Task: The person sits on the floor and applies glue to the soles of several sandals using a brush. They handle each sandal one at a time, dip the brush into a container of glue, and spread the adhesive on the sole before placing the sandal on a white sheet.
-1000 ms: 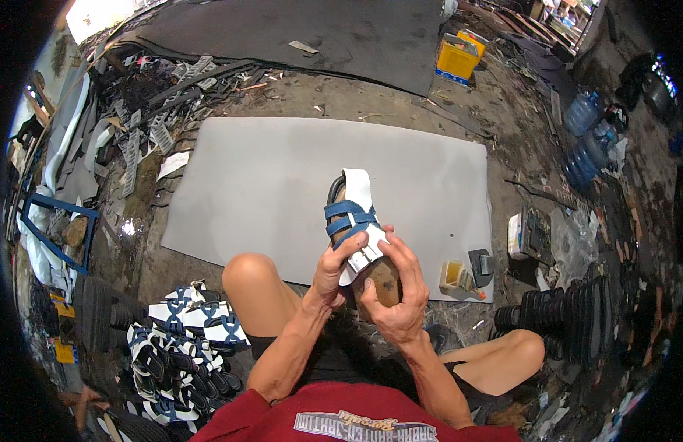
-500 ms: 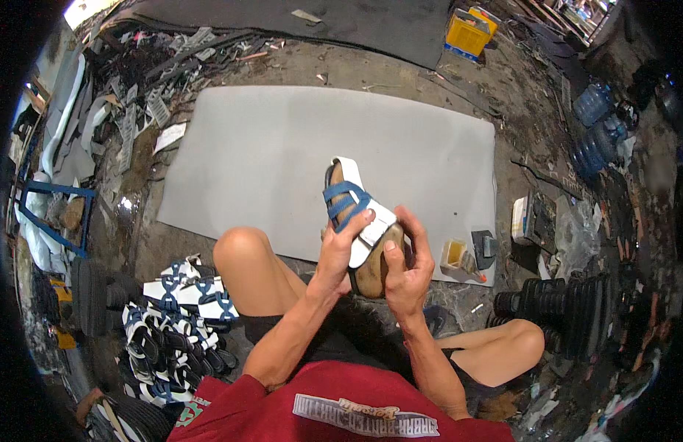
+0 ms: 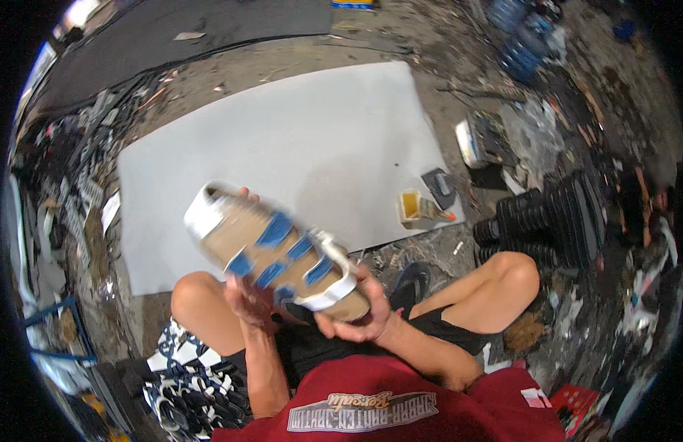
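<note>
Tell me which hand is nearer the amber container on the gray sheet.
Right. The right hand, gripping the sandal by its lower end, is below and left of the amber container in the picture; the left hand is farther left, at the sandal.

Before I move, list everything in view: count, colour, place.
Strappy sandal: one, tan with blue and white straps, lower centre
Flat sheet: one, pale grey, centre
Small squarish tub: one, amber contents, sheet's right corner
Strappy footwear pile: one, white, blue, black, lower left
Ridged slab stacks: several, black, right
Boxy container: one, white and dark, upper right
Crumpled plastic bag: one, clear, beside container
Plastic jugs: at least two, translucent blue, top right
Floor mat: one, dark, top left
Left hand: one, bare, at sandal's left edge
Right hand: one, bare, holding sandal's right end
</note>
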`<action>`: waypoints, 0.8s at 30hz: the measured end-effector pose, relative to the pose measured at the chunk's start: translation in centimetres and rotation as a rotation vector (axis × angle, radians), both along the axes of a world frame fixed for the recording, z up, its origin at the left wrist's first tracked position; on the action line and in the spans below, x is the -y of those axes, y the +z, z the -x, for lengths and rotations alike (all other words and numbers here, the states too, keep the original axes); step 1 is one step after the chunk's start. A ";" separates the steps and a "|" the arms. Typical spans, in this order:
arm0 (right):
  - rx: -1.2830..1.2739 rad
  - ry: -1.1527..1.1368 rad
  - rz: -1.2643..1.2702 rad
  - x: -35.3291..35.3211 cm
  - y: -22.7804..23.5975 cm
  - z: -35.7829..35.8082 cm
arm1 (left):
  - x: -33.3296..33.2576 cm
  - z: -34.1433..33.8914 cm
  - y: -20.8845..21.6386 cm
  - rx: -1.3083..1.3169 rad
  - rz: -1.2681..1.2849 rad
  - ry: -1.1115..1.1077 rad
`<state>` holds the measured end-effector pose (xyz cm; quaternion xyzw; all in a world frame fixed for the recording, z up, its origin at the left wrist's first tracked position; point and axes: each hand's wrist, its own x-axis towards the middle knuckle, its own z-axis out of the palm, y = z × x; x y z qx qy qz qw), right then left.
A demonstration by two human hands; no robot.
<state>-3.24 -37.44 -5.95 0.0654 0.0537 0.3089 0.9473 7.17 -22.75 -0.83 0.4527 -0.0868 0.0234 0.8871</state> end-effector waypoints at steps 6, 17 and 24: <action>-0.013 0.106 0.632 -2.4 -5.7 2.1 | 1.1 0.9 -1.5 -0.051 0.272 -0.293; -1.069 -0.777 1.104 25.7 -23.7 -2.0 | 1.5 0.9 -3.9 -0.635 0.091 -0.186; -0.936 -0.607 0.908 30.1 -26.6 -1.2 | 3.4 1.3 -3.5 -0.664 0.066 -0.234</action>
